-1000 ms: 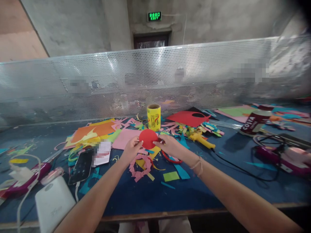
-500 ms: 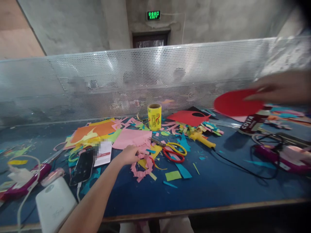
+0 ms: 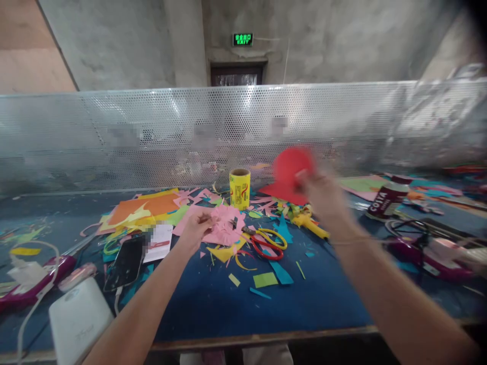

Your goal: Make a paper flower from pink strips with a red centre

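My left hand [image 3: 197,229] is closed, pinching the left edge of a pink fringed paper ring [image 3: 227,219]. A dark gap shows near the ring's middle, over a pink paper sheet [image 3: 185,218]. My right hand [image 3: 321,192], smeared by motion, grips a red paper disc [image 3: 292,163] by its lower right edge, up off the table. Behind the disc, a red paper sheet [image 3: 279,192] is partly hidden. Scissors [image 3: 269,243] with red and yellow handles lie right of the pink ring. A yellow glue gun [image 3: 310,223] rests below my right hand.
A yellow tape roll [image 3: 239,190] stands at the back before a perforated metal screen [image 3: 160,132]. Leftward lie a phone [image 3: 126,263], a white power bank [image 3: 80,319] and orange paper [image 3: 142,209]. A Costa bottle [image 3: 388,198] leans at right, near cables. Paper scraps [image 3: 265,280] litter the blue table.
My right hand has carried the red disc leftward from the bottle toward the middle. My left hand has raised the pink ring and moved it away from me, onto the pink sheet.
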A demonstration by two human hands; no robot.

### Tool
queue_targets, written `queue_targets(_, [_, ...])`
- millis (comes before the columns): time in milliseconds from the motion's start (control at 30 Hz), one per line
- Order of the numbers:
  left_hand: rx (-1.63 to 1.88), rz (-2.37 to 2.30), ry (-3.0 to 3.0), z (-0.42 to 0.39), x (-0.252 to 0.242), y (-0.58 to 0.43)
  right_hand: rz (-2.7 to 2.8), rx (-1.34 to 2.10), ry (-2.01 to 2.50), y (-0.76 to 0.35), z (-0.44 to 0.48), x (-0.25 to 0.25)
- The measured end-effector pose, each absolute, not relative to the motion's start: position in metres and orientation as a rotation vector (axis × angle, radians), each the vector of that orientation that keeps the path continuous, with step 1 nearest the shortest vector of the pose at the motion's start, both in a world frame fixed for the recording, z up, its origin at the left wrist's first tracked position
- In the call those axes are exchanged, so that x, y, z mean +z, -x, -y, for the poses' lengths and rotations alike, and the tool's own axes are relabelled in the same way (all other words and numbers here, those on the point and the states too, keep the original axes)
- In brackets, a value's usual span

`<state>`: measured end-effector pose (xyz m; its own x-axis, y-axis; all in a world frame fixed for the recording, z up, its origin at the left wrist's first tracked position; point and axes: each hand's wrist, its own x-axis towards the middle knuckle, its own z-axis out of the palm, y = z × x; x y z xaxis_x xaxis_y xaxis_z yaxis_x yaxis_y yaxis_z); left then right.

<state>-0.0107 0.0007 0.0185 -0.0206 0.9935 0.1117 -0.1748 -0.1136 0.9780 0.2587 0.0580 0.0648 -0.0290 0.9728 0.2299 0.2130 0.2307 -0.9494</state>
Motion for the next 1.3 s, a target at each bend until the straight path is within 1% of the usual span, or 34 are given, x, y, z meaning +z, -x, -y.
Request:
queue_targets(67, [1.409,-1.04,-1.072,0.001,0.02,0.009,1.415,0.93,1.117,-0.239,-0.047,0.046])
queue_targets(100, [1.42,-1.047,-1.054,0.001,0.02,0.009,1.415,1.002,1.084,-0.227,-0.042,0.036])
queue_targets(167, [1.441,-1.066,-1.044,0.002,0.02,0.008,1.347,1.34,0.95,-0.202,-0.036,0.019])
queue_targets(200, [1.45,-1.077,-1.048,0.002,0.019,0.007,1.307,1.448,0.925,-0.192,-0.033,0.013])
queue_targets(300, [1.469,-1.136,-1.067,0.003,0.014,0.003,1.223,1.648,0.858,-0.174,-0.023,0.001])
queue_targets(400, [1.472,-1.237,-1.152,0.002,0.007,0.001,1.117,1.783,0.809,-0.173,-0.013,0.001])
queue_targets(533, [1.45,-1.303,-1.289,0.001,0.001,0.0,0.965,1.834,0.779,-0.179,-0.008,0.003])
queue_targets(700, [1.435,-1.279,-1.314,0.001,0.001,0.0,0.887,1.857,0.78,-0.179,-0.009,-0.002])
queue_targets(833, [1.46,-1.279,-1.312,0.0,0.0,0.0,0.925,1.823,0.817,-0.178,-0.008,-0.004])
queue_targets(1067, [1.558,-1.301,-1.282,-0.005,-0.009,0.002,0.97,1.87,0.739,-0.182,-0.009,-0.003])
queue_targets(1133, [1.543,-1.328,-1.281,-0.005,-0.009,0.003,1.063,1.817,0.727,-0.182,-0.01,-0.006])
queue_targets(1300, [1.506,-1.328,-1.284,-0.005,-0.007,0.001,1.287,1.553,0.843,-0.178,-0.017,-0.017])
